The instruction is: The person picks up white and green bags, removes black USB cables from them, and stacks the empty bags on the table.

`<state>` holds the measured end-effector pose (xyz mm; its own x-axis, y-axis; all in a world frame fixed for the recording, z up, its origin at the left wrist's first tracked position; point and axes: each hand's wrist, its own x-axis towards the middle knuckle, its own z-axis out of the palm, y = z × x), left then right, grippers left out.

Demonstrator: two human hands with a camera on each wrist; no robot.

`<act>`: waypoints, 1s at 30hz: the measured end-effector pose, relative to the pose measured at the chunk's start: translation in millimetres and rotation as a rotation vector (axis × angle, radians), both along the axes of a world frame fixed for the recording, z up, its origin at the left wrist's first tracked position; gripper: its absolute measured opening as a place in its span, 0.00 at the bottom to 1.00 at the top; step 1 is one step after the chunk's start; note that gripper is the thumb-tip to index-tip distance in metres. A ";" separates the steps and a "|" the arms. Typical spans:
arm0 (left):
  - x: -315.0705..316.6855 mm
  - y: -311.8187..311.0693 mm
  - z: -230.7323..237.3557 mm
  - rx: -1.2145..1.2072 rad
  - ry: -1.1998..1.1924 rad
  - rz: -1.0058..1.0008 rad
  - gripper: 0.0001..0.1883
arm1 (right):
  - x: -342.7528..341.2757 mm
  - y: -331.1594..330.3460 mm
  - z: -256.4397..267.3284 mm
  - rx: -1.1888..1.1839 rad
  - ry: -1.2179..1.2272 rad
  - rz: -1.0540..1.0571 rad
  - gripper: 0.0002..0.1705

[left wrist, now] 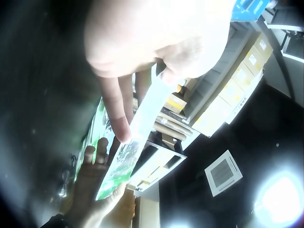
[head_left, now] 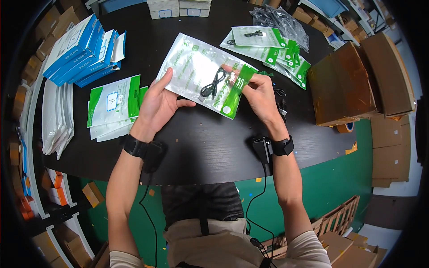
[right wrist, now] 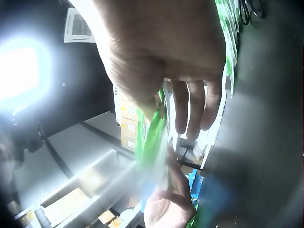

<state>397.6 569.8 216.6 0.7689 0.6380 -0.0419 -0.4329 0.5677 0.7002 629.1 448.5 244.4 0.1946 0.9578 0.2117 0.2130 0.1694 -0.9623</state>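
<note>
A clear and white plastic pouch with a green top band [head_left: 192,67] is held between both hands above the dark table, tilted. Inside it, near the green band, shows a coiled black cable [head_left: 214,83]. The left hand [head_left: 159,105] grips the pouch's lower left edge, thumb on the front and the other fingers behind. At the green end, the right hand [head_left: 260,96] pinches the pouch, with a finger visible through or behind the clear film. The right wrist view shows the right hand [right wrist: 161,61] with thumb and finger on the green band [right wrist: 153,137].
Blue boxes [head_left: 71,49] and white pouches [head_left: 58,116] are stacked at the left, beside green-white pouches [head_left: 114,102]. More cable pouches [head_left: 263,44] lie at the back right, near grey plastic bags [head_left: 286,22]. An open cardboard box [head_left: 342,85] stands at the right; loose cables [head_left: 281,107] lie nearby.
</note>
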 end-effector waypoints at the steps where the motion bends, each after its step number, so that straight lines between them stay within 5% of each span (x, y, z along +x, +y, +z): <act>1: 0.0 -0.3 0.4 0.000 0.000 0.000 0.26 | -0.4 -0.1 -0.3 -0.003 0.004 -0.009 0.15; 30: -2.0 3.1 -2.5 -0.024 -0.008 0.028 0.26 | -7.6 -0.2 0.7 -0.008 0.123 0.020 0.13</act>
